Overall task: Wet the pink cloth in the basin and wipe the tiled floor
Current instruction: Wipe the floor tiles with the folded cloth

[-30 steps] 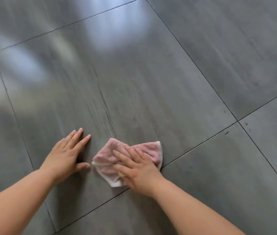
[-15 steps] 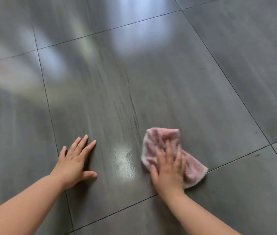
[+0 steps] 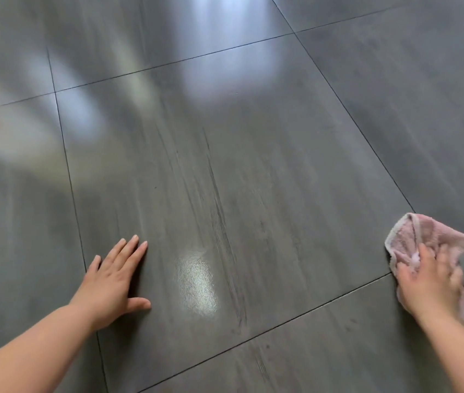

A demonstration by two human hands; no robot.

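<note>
The pink cloth [image 3: 423, 236] lies crumpled on the grey tiled floor [image 3: 253, 165] at the right edge of the view, near a tile corner. My right hand [image 3: 429, 285] presses down on the cloth, fingers bent over it, covering its middle. My left hand [image 3: 114, 282] rests flat on the floor at the lower left, fingers spread, holding nothing. A shiny wet patch [image 3: 196, 282] glistens on the tile between the two hands. No basin is in view.
Dark grout lines [image 3: 264, 330] divide the large grey tiles. Bright window reflections [image 3: 225, 66] spread over the far tiles. Faint streaks run along the middle tile.
My right hand has swept the pink cloth to the right, from beside my left hand out to the tile's corner, leaving a wet patch. My left hand stays planted.
</note>
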